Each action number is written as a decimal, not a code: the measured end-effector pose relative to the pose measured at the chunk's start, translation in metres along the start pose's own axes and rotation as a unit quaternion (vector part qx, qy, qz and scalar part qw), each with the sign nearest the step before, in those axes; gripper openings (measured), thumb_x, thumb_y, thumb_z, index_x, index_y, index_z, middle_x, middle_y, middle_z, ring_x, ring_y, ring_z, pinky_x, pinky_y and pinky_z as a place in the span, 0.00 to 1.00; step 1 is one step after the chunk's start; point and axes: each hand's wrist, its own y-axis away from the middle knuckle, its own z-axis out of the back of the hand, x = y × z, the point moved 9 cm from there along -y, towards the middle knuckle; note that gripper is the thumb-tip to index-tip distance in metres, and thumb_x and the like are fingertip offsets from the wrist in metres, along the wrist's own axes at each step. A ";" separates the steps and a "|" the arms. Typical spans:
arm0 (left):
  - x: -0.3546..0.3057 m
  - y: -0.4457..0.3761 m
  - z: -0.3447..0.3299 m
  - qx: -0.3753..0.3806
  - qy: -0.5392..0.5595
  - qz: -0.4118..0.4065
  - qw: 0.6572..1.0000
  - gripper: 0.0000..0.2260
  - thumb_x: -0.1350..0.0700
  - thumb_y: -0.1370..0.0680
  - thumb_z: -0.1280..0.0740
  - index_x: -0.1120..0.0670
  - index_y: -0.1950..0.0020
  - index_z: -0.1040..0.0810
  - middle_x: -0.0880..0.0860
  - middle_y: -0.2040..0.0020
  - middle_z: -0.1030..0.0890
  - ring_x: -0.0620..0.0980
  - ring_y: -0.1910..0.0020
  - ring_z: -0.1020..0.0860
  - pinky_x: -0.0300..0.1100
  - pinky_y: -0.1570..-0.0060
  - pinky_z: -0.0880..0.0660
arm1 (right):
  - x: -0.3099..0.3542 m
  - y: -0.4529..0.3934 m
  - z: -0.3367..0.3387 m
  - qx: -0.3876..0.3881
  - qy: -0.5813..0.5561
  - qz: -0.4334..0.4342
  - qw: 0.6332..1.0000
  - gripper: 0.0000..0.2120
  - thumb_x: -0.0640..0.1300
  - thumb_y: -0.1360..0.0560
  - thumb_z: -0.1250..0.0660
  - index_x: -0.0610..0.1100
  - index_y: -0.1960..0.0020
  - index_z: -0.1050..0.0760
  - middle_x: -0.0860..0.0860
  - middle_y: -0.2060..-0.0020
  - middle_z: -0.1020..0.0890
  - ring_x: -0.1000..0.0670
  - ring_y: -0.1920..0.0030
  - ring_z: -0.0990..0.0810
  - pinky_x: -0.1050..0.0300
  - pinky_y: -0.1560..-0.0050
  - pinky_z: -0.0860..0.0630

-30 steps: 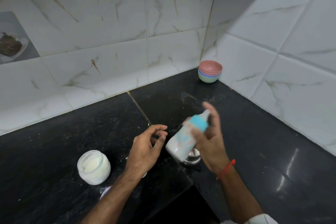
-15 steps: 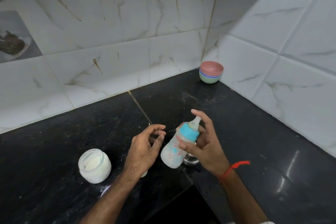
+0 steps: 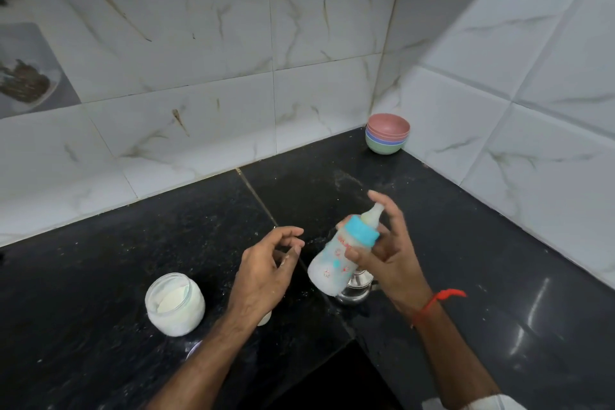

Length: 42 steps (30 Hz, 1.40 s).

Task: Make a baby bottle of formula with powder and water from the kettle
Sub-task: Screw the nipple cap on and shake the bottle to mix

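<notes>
- The right hand [image 3: 389,260] is gripping the baby bottle [image 3: 336,260] around its upper body, thumb across the front and fingers curled behind the blue collar [image 3: 362,230]; the forefinger is reaching up past the teat [image 3: 372,215].
- The bottle is being held in the air above the black counter [image 3: 166,243], tilted, with the teat pointing up and to the right and its base down to the left.
- Its body is looking cloudy white, with red and blue prints and red lettering too blurred to read; the teat is looking milky.
- The bottle's base is covering part of a shiny metal vessel [image 3: 354,289] on the counter; what sort of vessel it is cannot be told.
- The left hand [image 3: 263,276] is hovering just left of the bottle, empty, fingers loosely curled and half open, not touching it.
- Under the left wrist a small white object [image 3: 264,319] is peeking out, mostly hidden.
- Left of that an open glass jar [image 3: 174,303] of white powder is standing on the counter.
- Below the jar, a round rim [image 3: 193,348] is barely showing beside the forearm.
- A stack of coloured bowls [image 3: 387,138] is sitting in the far corner.
</notes>
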 end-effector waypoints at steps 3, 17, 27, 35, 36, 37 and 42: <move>0.001 -0.001 0.004 -0.007 0.002 -0.001 1.000 0.12 0.57 0.19 0.29 0.40 0.40 0.19 0.35 0.52 0.15 0.43 0.54 0.17 0.33 0.57 0.21 | 0.014 -0.004 0.042 -0.173 -0.090 0.053 0.979 0.34 0.45 0.27 0.24 0.56 0.26 0.35 0.39 0.39 0.20 0.39 0.39 0.18 0.41 0.50 0.16; 0.001 -0.004 -0.004 0.003 0.003 0.004 1.000 0.12 0.55 0.19 0.29 0.40 0.40 0.19 0.35 0.51 0.15 0.44 0.55 0.18 0.35 0.56 0.20 | 0.003 -0.005 0.053 -0.255 -0.217 0.039 0.942 0.29 0.47 0.21 0.30 0.51 0.23 0.37 0.45 0.41 0.19 0.45 0.45 0.15 0.38 0.52 0.16; 0.005 -0.005 -0.006 0.013 -0.015 0.013 1.000 0.13 0.57 0.19 0.30 0.38 0.40 0.20 0.33 0.51 0.15 0.43 0.52 0.17 0.39 0.53 0.19 | -0.009 -0.005 -0.007 0.036 0.037 -0.030 0.998 0.39 0.38 0.29 0.22 0.61 0.26 0.34 0.39 0.43 0.19 0.43 0.45 0.17 0.42 0.42 0.18; 0.008 -0.003 -0.002 0.002 0.000 0.014 1.000 0.12 0.57 0.19 0.30 0.41 0.40 0.19 0.36 0.51 0.14 0.44 0.55 0.17 0.39 0.54 0.18 | -0.018 -0.013 0.045 -0.200 -0.205 0.015 0.958 0.40 0.50 0.26 0.23 0.54 0.21 0.40 0.39 0.37 0.24 0.41 0.40 0.19 0.41 0.52 0.17; 0.008 -0.004 -0.001 0.003 -0.002 0.016 1.000 0.12 0.57 0.19 0.29 0.40 0.40 0.19 0.35 0.51 0.14 0.44 0.55 0.16 0.41 0.53 0.18 | -0.018 -0.012 0.023 -0.106 -0.107 -0.012 0.989 0.42 0.46 0.29 0.20 0.55 0.22 0.39 0.37 0.40 0.23 0.42 0.44 0.18 0.43 0.49 0.17; 0.008 -0.005 -0.001 0.005 -0.005 0.015 1.000 0.13 0.57 0.19 0.29 0.40 0.40 0.19 0.35 0.52 0.15 0.44 0.54 0.16 0.42 0.52 0.18 | -0.022 -0.007 -0.002 -0.001 -0.011 -0.031 0.999 0.41 0.41 0.29 0.21 0.56 0.23 0.37 0.36 0.42 0.21 0.42 0.45 0.18 0.45 0.46 0.18; 0.004 -0.006 0.003 -0.001 0.000 0.003 1.000 0.13 0.57 0.19 0.30 0.41 0.39 0.19 0.36 0.51 0.14 0.44 0.54 0.16 0.38 0.54 0.19 | -0.029 -0.004 0.023 -0.199 -0.179 -0.021 0.963 0.26 0.41 0.23 0.30 0.51 0.27 0.31 0.40 0.41 0.19 0.42 0.44 0.17 0.38 0.45 0.18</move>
